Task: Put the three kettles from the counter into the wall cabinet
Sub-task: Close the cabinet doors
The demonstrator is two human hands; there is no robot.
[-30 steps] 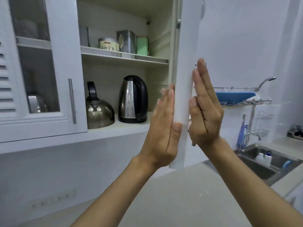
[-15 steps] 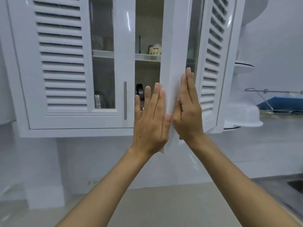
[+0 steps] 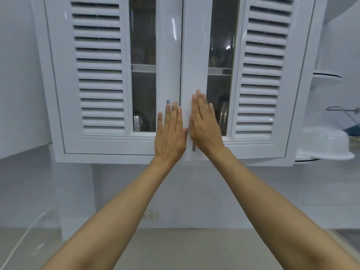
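Head view. I am looking up at the wall cabinet (image 3: 169,156), with both doors sitting flush along the centre seam. I am pressing the left hand (image 3: 170,136) flat on the left door (image 3: 109,75), its grip spread with fingers straight and holding nothing. I am laying the right hand (image 3: 204,125) flat on the right door (image 3: 259,75) at 3 o'clock of the left hand, its grip likewise spread and empty, its heel covering most of the right handle (image 3: 193,147).

Location of the task items: through the left glass pane (image 3: 143,55) I am seeing a rounded metal kettle (image 3: 139,121) on the lower shelf, at 9 o'clock of the left hand. Through the right pane (image 3: 222,55), a tall steel kettle (image 3: 224,110) is standing at 2 o'clock of the right hand. I cannot make out the third kettle. The strip of counter (image 3: 185,248) in frame is showing no kettle, so I am judging the task to be at its closing step.

Hazards from here:
- Excess pressure near the seam could rebound a door off its stop and leave it ajar.
- A kettle standing close to the shelf edge could be struck by the door.
- Thumbs lying just beside the seam could be pinched.
- Palm load drifting onto the glass could stress it.
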